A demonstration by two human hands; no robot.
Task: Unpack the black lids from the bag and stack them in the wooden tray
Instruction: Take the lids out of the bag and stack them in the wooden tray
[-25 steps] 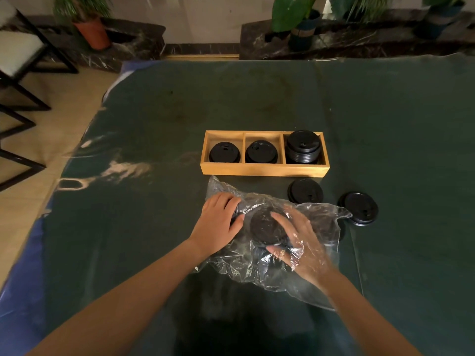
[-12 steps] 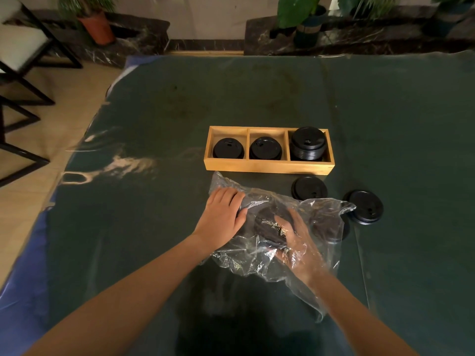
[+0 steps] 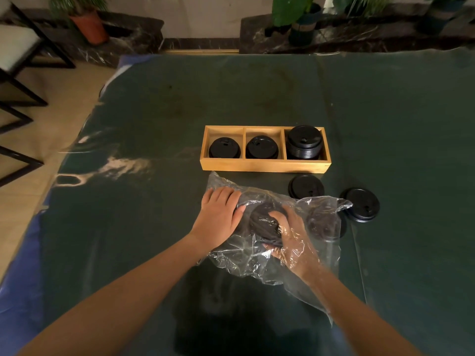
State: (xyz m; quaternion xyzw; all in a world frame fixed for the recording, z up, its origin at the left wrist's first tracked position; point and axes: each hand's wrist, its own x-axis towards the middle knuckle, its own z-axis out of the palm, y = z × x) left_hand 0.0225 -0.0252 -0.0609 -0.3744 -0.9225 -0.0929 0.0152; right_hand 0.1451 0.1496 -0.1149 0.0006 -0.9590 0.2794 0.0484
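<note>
Head view: right hand (image 3: 291, 242) inside crinkled clear bag (image 3: 321, 217), gripping round black lids (image 3: 264, 223).

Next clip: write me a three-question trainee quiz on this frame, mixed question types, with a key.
1. True or false: all three compartments of the wooden tray hold black lids.
2. Which hand is inside the clear plastic bag? A) left hand B) right hand C) neither
3. Fill in: the tallest lid stack stands in the ____ compartment as the camera sees it.

Key:
1. True.
2. B. The right hand reaches inside around a stack of lids, while the left hand presses on the bag from outside.
3. Right. The two loose lids lie on the table, outside the tray.
</note>
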